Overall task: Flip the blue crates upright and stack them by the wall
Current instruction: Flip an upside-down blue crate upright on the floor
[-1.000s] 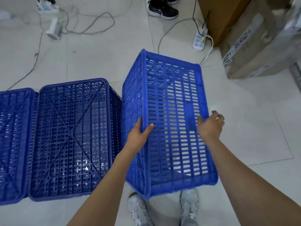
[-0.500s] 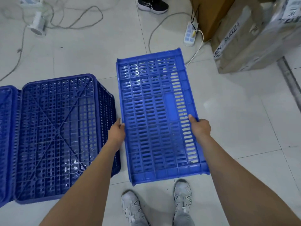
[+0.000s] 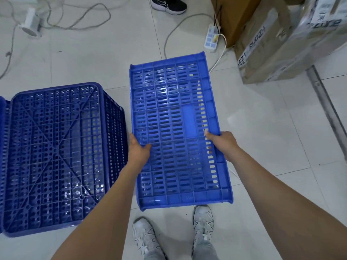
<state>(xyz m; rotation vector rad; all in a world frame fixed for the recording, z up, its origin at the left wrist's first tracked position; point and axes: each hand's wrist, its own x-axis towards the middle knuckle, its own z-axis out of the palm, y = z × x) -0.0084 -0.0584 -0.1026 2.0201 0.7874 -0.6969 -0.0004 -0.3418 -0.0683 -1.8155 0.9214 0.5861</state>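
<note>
I hold a blue slatted crate (image 3: 174,117) off the floor in front of me, turned so one long side wall faces up at me. My left hand (image 3: 138,151) grips its left edge and my right hand (image 3: 223,145) grips its right edge. To the left, a second blue crate (image 3: 56,154) lies upside down on the floor, its perforated base facing up. The edge of a third blue crate (image 3: 1,147) shows at the far left, mostly out of frame.
Cardboard boxes (image 3: 281,40) stand at the upper right, with a white power strip (image 3: 211,39) and cables beside them. More cables and a white device (image 3: 31,25) lie at the upper left. Another person's black shoe (image 3: 169,4) is at the top. My own shoes (image 3: 202,220) are below the crate.
The held crate has rotated from tilted on its edge, showing two faces, to showing one flat side wall, and it has come up off the floor. My hands shifted along its edges.
</note>
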